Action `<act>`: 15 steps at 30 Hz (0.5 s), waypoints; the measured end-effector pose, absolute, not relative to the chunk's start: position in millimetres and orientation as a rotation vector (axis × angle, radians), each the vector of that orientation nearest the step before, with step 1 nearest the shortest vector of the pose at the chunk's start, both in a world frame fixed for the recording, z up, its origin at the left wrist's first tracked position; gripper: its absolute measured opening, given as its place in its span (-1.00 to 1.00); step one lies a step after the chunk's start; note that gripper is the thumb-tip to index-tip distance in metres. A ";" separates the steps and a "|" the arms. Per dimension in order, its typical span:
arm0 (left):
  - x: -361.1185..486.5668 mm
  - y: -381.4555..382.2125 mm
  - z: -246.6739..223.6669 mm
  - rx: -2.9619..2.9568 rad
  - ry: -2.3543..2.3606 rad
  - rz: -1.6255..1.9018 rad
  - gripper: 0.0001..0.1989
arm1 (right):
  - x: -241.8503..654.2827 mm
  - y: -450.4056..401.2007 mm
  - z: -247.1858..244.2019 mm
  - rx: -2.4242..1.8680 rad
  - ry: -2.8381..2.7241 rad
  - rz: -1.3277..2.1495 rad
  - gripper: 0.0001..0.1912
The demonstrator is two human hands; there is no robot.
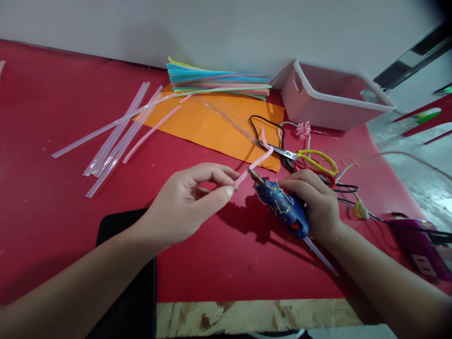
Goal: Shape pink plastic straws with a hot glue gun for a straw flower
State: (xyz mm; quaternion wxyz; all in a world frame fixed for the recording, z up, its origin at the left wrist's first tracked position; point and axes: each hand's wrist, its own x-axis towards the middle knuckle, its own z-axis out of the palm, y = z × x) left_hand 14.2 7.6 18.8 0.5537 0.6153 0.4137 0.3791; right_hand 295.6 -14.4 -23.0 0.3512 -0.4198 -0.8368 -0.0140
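My left hand (192, 202) pinches the near end of a pink pipe cleaner (260, 159) between thumb and fingers. Its far end is bent into a hook. My right hand (318, 202) is wrapped round a blue glue gun (282, 207), whose metal nozzle is at the pipe cleaner, touching it or very close. A clear glue stick (322, 257) sticks out of the gun's back. Just beyond the right hand lie scissors (318, 162) with one yellow and one red handle, beside a small pink fringed pompom (303, 130).
Several glue sticks (113, 136) and another pink pipe cleaner (151, 133) lie at left. A bundle of coloured pipe cleaners (215, 80) rests on orange paper (212, 127). A pink basket (318, 106) stands at the back. Cords run to a purple power strip (420, 249); a black tray (141, 287) is near.
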 end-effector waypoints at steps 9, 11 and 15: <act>14.6 8.7 20.5 1.294 0.948 0.905 -0.85 | 296.2 -13.3 -23.2 -1.087 -2.164 -0.058 -0.85; 14.6 8.9 20.5 1.298 0.954 0.899 -0.85 | 296.2 -13.5 -23.7 -1.090 -2.160 -0.050 -0.85; 14.2 8.6 21.1 1.318 0.981 0.878 -0.85 | 295.4 -14.8 -23.3 -1.083 -2.144 -0.049 -0.87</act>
